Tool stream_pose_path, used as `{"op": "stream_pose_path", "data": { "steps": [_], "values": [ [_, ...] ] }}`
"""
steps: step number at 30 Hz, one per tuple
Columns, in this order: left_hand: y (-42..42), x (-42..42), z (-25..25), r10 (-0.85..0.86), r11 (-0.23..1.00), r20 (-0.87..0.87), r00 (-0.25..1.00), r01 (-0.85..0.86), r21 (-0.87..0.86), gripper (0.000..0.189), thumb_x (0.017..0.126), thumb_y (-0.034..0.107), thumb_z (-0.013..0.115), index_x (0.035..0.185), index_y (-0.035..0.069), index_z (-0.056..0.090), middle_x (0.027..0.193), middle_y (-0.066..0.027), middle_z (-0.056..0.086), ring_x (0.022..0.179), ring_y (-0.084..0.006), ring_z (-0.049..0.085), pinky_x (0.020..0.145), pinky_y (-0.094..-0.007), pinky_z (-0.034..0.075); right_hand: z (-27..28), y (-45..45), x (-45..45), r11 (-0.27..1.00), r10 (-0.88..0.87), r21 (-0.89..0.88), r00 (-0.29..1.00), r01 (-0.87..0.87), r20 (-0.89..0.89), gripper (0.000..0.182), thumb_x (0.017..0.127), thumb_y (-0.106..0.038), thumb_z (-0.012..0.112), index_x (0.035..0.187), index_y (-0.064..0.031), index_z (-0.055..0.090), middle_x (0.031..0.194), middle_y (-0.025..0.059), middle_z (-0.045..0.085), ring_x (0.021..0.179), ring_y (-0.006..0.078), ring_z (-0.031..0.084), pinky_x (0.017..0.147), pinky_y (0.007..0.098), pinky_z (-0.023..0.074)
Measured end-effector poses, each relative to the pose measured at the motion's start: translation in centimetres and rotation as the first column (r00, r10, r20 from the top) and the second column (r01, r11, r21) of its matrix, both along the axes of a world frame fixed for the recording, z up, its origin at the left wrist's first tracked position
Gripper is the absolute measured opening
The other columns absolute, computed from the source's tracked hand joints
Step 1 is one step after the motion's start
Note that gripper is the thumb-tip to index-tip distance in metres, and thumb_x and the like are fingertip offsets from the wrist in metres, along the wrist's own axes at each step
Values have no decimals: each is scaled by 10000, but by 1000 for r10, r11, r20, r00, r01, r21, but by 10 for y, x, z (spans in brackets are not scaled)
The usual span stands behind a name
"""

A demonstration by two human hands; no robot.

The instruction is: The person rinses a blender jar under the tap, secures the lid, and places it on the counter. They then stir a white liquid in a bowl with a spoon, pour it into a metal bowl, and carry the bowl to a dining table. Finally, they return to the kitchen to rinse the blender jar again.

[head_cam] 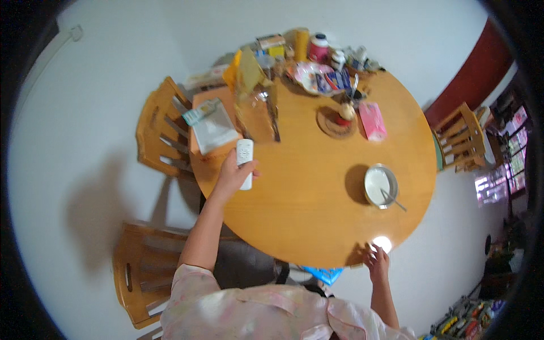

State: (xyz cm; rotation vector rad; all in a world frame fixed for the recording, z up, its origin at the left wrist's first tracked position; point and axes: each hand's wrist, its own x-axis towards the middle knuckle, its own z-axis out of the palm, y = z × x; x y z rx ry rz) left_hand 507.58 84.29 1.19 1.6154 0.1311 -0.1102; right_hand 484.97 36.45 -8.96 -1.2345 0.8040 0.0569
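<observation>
A white remote control [245,153] is held in my left hand [234,173] above the left side of the round wooden table [297,204], its buttons facing up. Just beyond it lie a clear plastic packet with a teal top [214,127] and a larger clear-and-orange plastic bag [255,110]. My right hand [377,263] is at the table's near right edge, fingers apart and holding nothing. Farther up from that hand stands a metal pot [394,191] of white contents, with a spoon [393,199] leaning in it.
A pink packet [373,122], a scalloped plate [308,76] and several jars, including a pink one [318,47], occupy the table's far part. Wooden chairs stand at the left [159,127], near left [123,272] and right [461,136]. A blue plastic object [325,274] shows below the near edge.
</observation>
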Motion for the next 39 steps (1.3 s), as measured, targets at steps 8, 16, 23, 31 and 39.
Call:
{"op": "stream_pose_path", "data": {
  "steps": [8, 16, 23, 31, 39],
  "values": [
    [-133, -81, 16, -324, 823, 2, 946, 282, -493, 383, 880, 110, 542, 1234, 32, 419, 862, -99, 611, 709, -174, 616, 634, -328, 515, -19, 37, 22, 961, 275, 13, 959, -276, 75, 342, 962, -325, 558, 1135, -32, 596, 863, 21, 615, 710, 121, 613, 600, 250, 509],
    [-170, -101, 13, -491, 828, -20, 871, 460, -321, 253, 924, 155, 481, 1143, 32, 455, 812, -76, 602, 631, -147, 598, 576, -300, 506, -22, 45, 11, 953, 303, -39, 952, -301, 55, 433, 953, -384, 560, 1136, 3, 625, 882, 27, 633, 751, 130, 627, 680, 259, 531],
    [-157, -104, -3, -627, 769, -202, 752, 557, -313, 280, 922, 190, 537, 1138, 32, 456, 816, -66, 600, 617, -136, 611, 533, -294, 509, -26, 50, 12, 974, 227, -31, 973, -226, 35, 334, 942, -310, 576, 1053, -3, 645, 833, 34, 628, 708, 138, 624, 643, 270, 533],
    [19, 9, -35, -241, 656, -90, 966, 230, 719, 540, 834, 206, 617, 1319, 51, 440, 984, -158, 653, 757, -282, 673, 601, -377, 537, -41, 47, 4, 963, 260, -104, 958, -248, 123, 308, 969, -283, 550, 1044, -3, 653, 804, 81, 669, 660, 151, 654, 604, 260, 548],
    [134, 173, -31, -259, 26, -37, 965, 45, 999, 357, 763, 12, 603, 1120, 28, 595, 1093, -225, 634, 1045, -381, 599, 911, -449, 473, -67, 38, 9, 953, 275, -150, 959, -262, 72, 307, 967, -289, 544, 993, -11, 670, 817, 70, 677, 705, 137, 629, 624, 268, 525]
  ]
}}
